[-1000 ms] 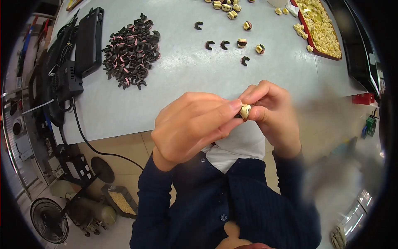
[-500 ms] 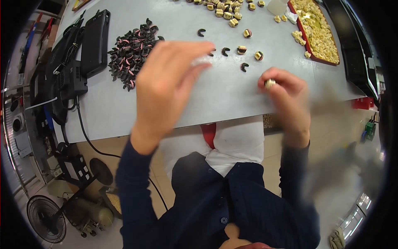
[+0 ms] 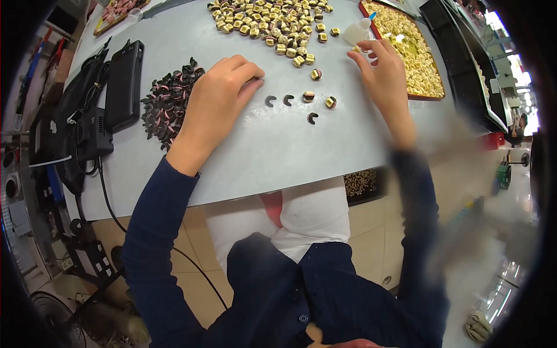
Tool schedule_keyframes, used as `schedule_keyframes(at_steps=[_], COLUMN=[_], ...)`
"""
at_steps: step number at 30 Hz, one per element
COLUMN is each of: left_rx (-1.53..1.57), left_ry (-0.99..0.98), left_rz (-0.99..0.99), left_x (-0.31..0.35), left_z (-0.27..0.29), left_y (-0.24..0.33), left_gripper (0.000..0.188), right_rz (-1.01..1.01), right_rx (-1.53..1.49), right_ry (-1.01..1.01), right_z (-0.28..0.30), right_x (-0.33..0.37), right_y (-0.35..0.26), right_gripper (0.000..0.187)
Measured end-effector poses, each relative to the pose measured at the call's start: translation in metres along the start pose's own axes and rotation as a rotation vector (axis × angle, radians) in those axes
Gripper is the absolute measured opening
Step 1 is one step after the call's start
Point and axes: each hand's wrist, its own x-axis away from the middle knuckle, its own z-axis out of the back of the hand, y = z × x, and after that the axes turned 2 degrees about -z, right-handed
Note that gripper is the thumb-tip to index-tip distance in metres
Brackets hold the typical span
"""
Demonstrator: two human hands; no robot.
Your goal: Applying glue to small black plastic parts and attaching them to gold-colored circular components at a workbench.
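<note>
"Right hand [image 3: 384, 72] has reached farther across the counter [image 3: 272, 156], beside the white bottle [image 3: 355, 35]; left hand [image 3: 218, 95] has shifted less."

"How do they hold?"

"Right grip looks pinched on a pale block [image 3: 355, 50]. Left finger and thumb are close; whether they're clamped on anything, I can't tell."

"And the loose bits?"

"3 dark curved pieces [image 3: 312, 119] and 3 two-tone blocks [image 3: 308, 97] lie right of the left grip; the tray [image 3: 428, 97] sits right of the right grip."

"Meaning?"

"Work's split, I'd judge: 1 hand near the curved pieces, 1 by the bottle."
</note>
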Motion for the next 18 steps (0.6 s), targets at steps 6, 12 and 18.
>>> schedule_keyframes(at_steps=[6,12,18], left_rx=[0.106,0.320,0.371], left_ry=[0.015,0.149,0.168], left_rz=[0.066,-0.123,-0.277], left_x=[0.000,0.004,0.011], left_z=[0.006,0.008,0.004], left_y=[0.004,0.021,0.032], left_gripper=[0.024,0.041,0.051], right_rz=[-0.004,-0.206,-0.456], right_rx=[-0.021,-0.775,-1.142], right_ry=[-0.130,-0.237,-0.303], right_z=[-0.005,0.026,0.045], right_x=[-0.012,0.018,0.054], right_y=[0.010,-0.027,-0.091], right_gripper=[0.019,0.023,0.021])
